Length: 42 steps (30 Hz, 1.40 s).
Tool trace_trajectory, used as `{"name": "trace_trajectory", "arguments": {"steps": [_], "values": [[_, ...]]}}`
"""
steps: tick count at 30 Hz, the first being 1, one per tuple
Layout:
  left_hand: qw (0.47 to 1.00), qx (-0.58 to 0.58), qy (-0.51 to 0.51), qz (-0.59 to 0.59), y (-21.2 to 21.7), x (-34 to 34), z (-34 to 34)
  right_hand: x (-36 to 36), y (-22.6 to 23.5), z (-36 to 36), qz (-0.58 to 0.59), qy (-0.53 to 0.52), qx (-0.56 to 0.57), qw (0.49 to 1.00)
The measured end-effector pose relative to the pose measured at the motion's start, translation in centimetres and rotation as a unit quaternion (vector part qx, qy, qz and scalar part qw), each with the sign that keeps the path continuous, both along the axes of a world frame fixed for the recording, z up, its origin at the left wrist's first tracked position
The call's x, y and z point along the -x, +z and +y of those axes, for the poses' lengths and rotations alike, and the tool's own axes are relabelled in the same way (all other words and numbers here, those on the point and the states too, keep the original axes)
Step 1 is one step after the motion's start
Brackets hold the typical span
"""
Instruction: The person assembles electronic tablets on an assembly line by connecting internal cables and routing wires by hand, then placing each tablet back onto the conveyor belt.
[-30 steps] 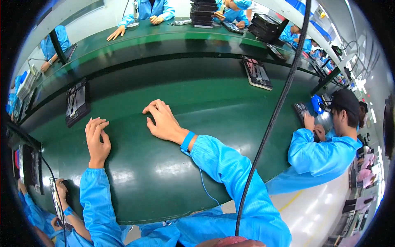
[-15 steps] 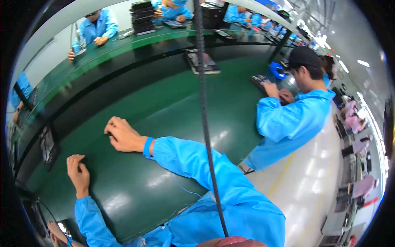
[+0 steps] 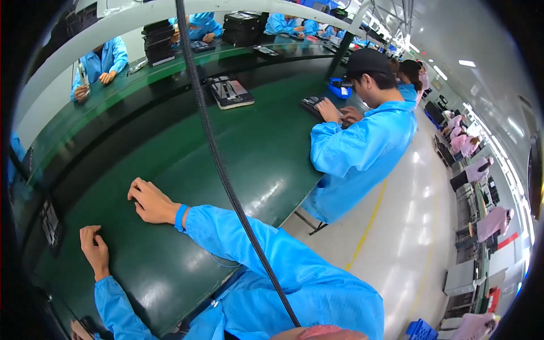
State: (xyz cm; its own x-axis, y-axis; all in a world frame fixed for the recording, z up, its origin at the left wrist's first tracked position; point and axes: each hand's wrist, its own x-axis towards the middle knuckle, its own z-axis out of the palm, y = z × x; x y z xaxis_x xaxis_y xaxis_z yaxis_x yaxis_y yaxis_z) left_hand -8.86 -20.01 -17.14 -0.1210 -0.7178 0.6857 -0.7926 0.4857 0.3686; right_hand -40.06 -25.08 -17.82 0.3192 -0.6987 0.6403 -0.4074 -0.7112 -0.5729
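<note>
We see a long green bench (image 3: 266, 153) curving across a factory hall, with a darker raised shelf (image 3: 170, 73) running along its far side. To the right lies a pale glossy floor (image 3: 419, 226) marked by a yellow line (image 3: 368, 226), with more workstations (image 3: 470, 187) beyond it. Ceiling lights (image 3: 467, 63) glare overhead, and a black cable (image 3: 226, 175) hangs across our view.
</note>
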Motion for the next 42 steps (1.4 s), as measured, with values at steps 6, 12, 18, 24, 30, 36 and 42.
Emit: {"name": "trace_trajectory", "arguments": {"steps": [6, 12, 18, 24, 30, 36, 42], "values": [[1.000, -0.006, 0.005, 0.004, -0.4, -0.1, 0.2, -0.7, -0.4, 2.9, -0.011, -0.019, -0.009, 1.000], [1.000, -0.004, -0.002, 0.007, 0.6, 1.1, 0.3, -0.9, -0.1, 3.4, -0.010, -0.014, -0.003, 1.000], [1.000, -0.021, -0.011, 0.017, 1.0, 1.6, -0.5, -0.6, 0.4, 2.9, -0.003, -0.018, -0.016, 1.000], [0.999, 0.016, -0.021, 0.038, 0.7, 3.8, -1.4, -0.2, 0.0, 2.9, 0.013, -0.032, -0.018, 0.999], [0.976, 0.070, -0.186, 0.094, 0.3, 13.8, 1.7, 0.0, 0.5, 0.9, 0.027, -0.024, -0.059, 0.998], [0.884, -0.045, -0.450, 0.118, 0.5, 27.3, 9.5, 0.5, 1.4, -1.3, -0.020, -0.021, -0.035, 0.999], [0.862, -0.155, -0.467, 0.120, 0.0, 29.4, 9.8, 0.6, -0.4, -2.9, -0.040, 0.001, -0.030, 0.999]]}}
